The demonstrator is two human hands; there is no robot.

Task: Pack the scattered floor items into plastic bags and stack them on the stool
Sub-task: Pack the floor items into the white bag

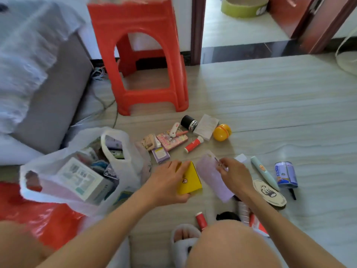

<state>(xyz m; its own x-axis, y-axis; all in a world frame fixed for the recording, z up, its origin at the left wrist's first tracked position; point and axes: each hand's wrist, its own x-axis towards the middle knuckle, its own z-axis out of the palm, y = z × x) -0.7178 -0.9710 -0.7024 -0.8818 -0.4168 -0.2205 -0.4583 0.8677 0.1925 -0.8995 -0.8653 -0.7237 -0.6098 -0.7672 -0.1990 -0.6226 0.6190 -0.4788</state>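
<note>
Head view, stool (135, 55), bag (77, 171), scattered items

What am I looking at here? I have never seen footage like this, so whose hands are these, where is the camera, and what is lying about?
There is no machine: a person wears one wide-angle camera on the head, looking down at their own bare hands. The left hand grips a yellow box; the right hand pinches a pale purple packet. To the left, a white plastic bag already holds boxes. Loose on the floor lie a yellow ball, a red tube, a blue can and other small things. The red stool stands behind.
</note>
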